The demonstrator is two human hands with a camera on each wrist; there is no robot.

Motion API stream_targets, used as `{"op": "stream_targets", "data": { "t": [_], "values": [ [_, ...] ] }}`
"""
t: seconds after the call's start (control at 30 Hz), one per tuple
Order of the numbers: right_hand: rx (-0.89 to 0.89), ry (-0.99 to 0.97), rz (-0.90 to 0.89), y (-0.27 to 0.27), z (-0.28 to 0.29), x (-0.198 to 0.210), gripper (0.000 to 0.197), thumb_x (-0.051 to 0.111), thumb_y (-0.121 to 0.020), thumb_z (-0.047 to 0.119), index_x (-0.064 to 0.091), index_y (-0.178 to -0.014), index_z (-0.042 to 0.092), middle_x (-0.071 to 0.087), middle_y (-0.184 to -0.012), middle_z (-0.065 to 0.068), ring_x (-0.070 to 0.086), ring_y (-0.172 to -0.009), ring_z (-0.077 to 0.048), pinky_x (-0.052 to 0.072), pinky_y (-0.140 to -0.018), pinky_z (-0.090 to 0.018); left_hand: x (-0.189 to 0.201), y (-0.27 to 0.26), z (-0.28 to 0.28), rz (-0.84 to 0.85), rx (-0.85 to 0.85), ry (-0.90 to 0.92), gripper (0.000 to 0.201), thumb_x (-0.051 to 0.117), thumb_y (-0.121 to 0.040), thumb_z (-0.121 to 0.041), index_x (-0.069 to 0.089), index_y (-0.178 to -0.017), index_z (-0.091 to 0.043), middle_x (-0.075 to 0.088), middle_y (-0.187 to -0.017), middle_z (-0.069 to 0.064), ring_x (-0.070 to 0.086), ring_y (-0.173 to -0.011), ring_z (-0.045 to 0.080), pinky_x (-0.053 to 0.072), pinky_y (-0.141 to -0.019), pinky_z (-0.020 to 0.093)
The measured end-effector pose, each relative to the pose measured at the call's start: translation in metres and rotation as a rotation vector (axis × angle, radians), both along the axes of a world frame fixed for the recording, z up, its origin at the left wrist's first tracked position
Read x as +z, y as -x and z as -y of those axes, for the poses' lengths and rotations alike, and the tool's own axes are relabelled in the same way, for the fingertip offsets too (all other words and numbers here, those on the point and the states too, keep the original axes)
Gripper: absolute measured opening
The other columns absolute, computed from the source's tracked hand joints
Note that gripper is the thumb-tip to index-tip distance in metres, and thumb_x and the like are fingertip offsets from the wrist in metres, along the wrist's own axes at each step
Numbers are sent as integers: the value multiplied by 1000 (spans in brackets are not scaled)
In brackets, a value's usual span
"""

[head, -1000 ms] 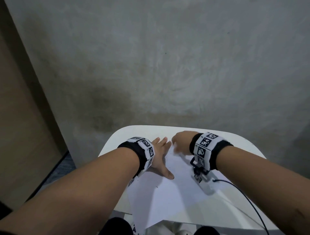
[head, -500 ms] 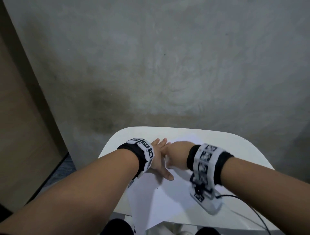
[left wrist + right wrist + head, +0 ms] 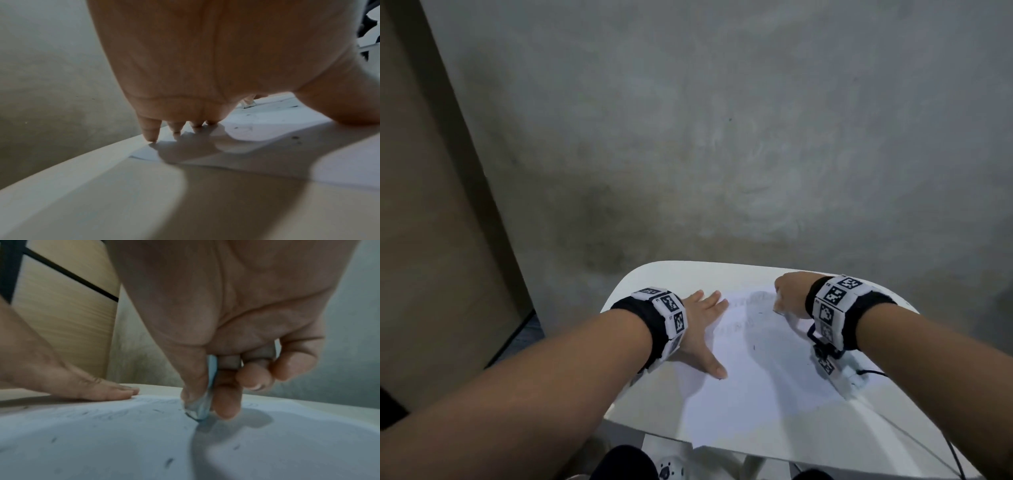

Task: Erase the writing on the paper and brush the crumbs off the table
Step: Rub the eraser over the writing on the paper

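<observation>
Your left hand (image 3: 697, 329) lies flat, fingers spread, pinning the left edge of the paper (image 3: 750, 383) to the white desk (image 3: 914, 442), while your right hand (image 3: 789, 294) pinches a small pale eraser (image 3: 202, 404) between thumb and fingers, its worn tip touching the sheet near the far right corner. The paper lies across the middle of the desk, its near edge reaching the desk's front rim. Faint writing (image 3: 751, 301) shows across the far part of the sheet, so the erasing looks unfinished; dark crumbs (image 3: 169, 462) lie scattered over the paper. The sheet is likely thin and light, quick to crease or skid under a hard stroke, so keep the flat palm close beside the rubbing and stroke away from it. The eraser is probably soft and slightly grippy; hold it low, near the tip, so it does not bend. The crumbs look light and loose, and should sweep off with the side of a hand. No containers are in view.
</observation>
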State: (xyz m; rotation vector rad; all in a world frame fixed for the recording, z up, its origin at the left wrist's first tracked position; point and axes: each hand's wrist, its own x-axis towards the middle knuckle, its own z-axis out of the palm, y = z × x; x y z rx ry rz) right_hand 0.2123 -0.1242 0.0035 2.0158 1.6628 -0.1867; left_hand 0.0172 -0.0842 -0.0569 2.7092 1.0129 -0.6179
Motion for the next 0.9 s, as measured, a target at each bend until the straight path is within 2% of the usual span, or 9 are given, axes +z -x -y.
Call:
{"op": "stream_targets", "data": {
  "t": [0.13, 0.27, 0.4, 0.5, 0.57, 0.63, 0.73, 0.8, 0.9],
  "values": [
    [58, -70, 28, 14, 9, -9, 23, 56, -88, 21, 62, -106, 8, 67, -111, -4, 65, -99, -25, 51, -80, -30, 3, -15, 5, 30, -3, -2, 128, 63, -72, -77, -17, -155, -23, -23, -162, -6, -17, -150, 20, 0, -121, 47],
    [134, -18, -89, 31, 13, -18, 13, 51, -92, 20, 56, -98, 10, 66, -108, -8, 56, -84, -23, 42, -71, -29, 5, -17, 5, 6, -14, -2, 128, 63, -73, -77, -18, -155, -22, -25, -161, -6, -19, -149, 20, -2, -119, 46],
    [91, -109, -23, 19, 9, -10, 5, 52, -92, 20, 50, -93, 16, 64, -108, -5, 54, -85, -24, 41, -72, -28, -4, -18, 1, 2, 16, 1, 132, 63, -67, -81, -20, -154, -25, -26, -160, -9, -21, -149, 21, 0, -119, 51],
    [188, -13, -112, 42, 15, -19, 15, 51, -94, 19, 56, -104, 9, 65, -115, -9, 56, -88, -25, 38, -74, -28, -1, -20, 4, 3, 0, -33, 130, 63, -70, -79, -18, -155, -21, -24, -161, -7, -19, -149, 22, 1, -119, 49],
    [112, -51, -131, 33, 10, -15, 21, 50, -93, 22, 58, -103, 6, 66, -111, -10, 60, -92, -26, 41, -74, -29, -2, -19, 3, 5, 1, -22, 130, 62, -69, -79, -19, -154, -23, -25, -161, -8, -19, -149, 22, 1, -119, 50],
    [41, -140, -94, 21, 5, -9, 16, 49, -92, 22, 56, -98, 9, 64, -103, -6, 60, -90, -25, 44, -75, -30, -4, -19, 2, 6, 19, -3, 132, 63, -67, -81, -20, -154, -25, -26, -160, -9, -20, -149, 21, 0, -119, 52],
    [151, -64, -79, 42, 13, -19, 21, 52, -93, 20, 56, -112, 11, 65, -113, -7, 61, -98, -25, 44, -74, -30, -3, -21, 4, 10, 16, -10, 132, 65, -70, -77, -18, -155, -20, -24, -161, -6, -19, -149, 22, 0, -119, 49],
    [160, -8, -141, 46, 15, -20, 20, 52, -93, 20, 58, -107, 7, 66, -115, -11, 60, -91, -25, 40, -66, -27, -2, -22, 4, 18, 15, -14, 132, 65, -69, -77, -18, -155, -21, -24, -161, -5, -19, -149, 22, 1, -119, 50],
    [50, -90, -89, 27, 3, -9, 23, 51, -91, 21, 61, -105, 5, 67, -112, -10, 61, -89, -25, 43, -72, -29, -5, -20, 1, 13, 28, 10, 133, 64, -67, -80, -20, -154, -24, -26, -161, -7, -20, -149, 22, 0, -118, 53]
  ]
}}
